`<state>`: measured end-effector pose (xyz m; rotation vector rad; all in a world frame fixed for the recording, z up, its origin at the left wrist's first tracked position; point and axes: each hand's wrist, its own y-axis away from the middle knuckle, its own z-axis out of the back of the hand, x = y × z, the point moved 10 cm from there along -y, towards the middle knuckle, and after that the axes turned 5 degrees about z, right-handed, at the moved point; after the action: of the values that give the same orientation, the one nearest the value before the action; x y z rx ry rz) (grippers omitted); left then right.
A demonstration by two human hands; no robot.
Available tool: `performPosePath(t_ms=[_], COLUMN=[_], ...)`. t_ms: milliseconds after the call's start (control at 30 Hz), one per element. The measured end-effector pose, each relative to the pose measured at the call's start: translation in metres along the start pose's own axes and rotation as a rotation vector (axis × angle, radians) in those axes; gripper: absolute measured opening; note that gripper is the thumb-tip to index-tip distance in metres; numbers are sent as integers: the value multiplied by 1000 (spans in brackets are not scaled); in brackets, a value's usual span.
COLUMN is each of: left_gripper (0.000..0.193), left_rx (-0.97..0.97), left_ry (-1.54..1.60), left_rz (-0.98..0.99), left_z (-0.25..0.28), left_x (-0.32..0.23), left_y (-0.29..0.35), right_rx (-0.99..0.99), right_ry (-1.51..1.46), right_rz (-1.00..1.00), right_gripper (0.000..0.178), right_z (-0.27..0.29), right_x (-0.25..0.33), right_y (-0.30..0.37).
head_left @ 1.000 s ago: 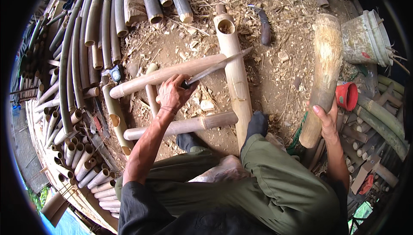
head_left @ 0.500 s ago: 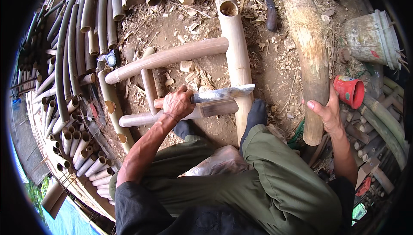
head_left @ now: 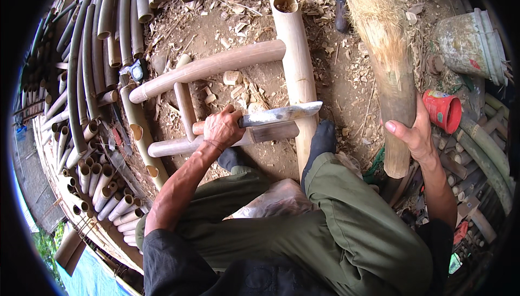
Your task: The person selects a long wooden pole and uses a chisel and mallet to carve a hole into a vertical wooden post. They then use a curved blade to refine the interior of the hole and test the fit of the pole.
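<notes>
My left hand (head_left: pixel 222 128) is closed round the wooden handle of a machete (head_left: pixel 281 115), its broad blade pointing right. The blade lies over a joined bamboo frame (head_left: pixel 299 63), crossing its thick upright pole near the lower rail (head_left: pixel 189 147). On the right, my right hand (head_left: pixel 416 136) grips the lower part of a thick wooden log (head_left: pixel 394 98), thumb on the near face and most fingers hidden behind. The log leans away from me, its upper face worn pale and frayed. My feet in dark socks rest beside the frame.
Bamboo poles (head_left: pixel 86 63) crowd the left, beside a pole with cut holes (head_left: pixel 143 143). A curved-blade knife (head_left: pixel 340 11) lies beyond the frame. A dirty white bucket (head_left: pixel 468 44) and a red pot (head_left: pixel 441 111) are at right. Wood chips litter the dirt floor.
The log's far end has shifted a little left and away, still in my right hand. The whole view has shifted slightly. My left hand keeps its hold on the machete.
</notes>
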<state>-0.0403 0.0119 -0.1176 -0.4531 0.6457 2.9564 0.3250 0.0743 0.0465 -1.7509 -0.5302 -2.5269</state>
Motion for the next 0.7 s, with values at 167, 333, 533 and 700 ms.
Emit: performPosePath(t_ms=[167,333,533,700], left_gripper=[20,21,22,22], left_rx=[6,19,41,45], left_ry=[7,3,-9,7], left_rz=[15,15,25,21], left_z=[-3,-7,-12,-13], left_x=[7,8,11,11], left_y=[3,2,2,0], right_rx=[28,108,132,158], right_ry=[-5,-27,-43,-39], right_rz=[-17,-24,5,18], right_gripper=[90,92,93,93], right_z=[-14,-20,-28,-34], right_x=[0,1,-1,-1], right_y=[-3,-3,-4,-7])
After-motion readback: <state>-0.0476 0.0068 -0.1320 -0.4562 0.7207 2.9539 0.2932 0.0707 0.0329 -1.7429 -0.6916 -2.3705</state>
